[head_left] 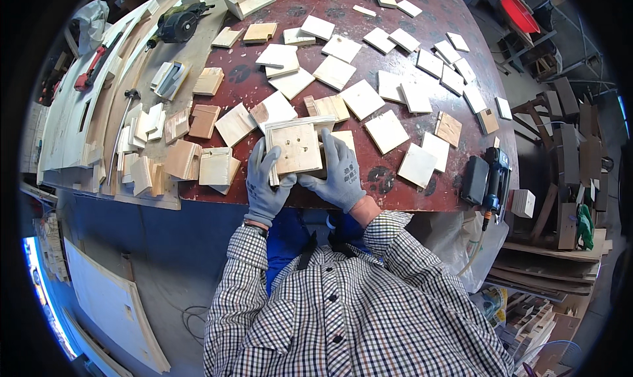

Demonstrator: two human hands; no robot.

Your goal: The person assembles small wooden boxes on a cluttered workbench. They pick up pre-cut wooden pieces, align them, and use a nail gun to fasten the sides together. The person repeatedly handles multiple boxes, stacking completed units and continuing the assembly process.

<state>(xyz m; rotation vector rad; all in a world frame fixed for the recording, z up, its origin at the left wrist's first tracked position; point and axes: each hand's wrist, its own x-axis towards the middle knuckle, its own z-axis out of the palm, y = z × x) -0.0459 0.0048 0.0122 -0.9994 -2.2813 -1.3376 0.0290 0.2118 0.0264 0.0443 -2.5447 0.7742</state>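
Note:
Between my two gloved hands is a stack of square wooden boards (297, 149), held at the front edge of the dark red table (369, 196). Its top face shows several small dark holes. My left hand (265, 186), in a grey glove, is closed on the stack's left side, thumb at the near corner. From the right, my right hand (336, 173) grips the stack, its fingers over the far right edge. More square boards lie just beyond, one of them a pale board (272, 110) close behind the stack. The undersides of the held boards are hidden.
Loose square boards (362, 100) are scattered across the table. Small stacks (216, 167) stand left of my hands. A hammer (130, 100) and a black-and-yellow power tool (181, 24) lie farther left. A nail gun (491, 179) with a hose rests at the right edge.

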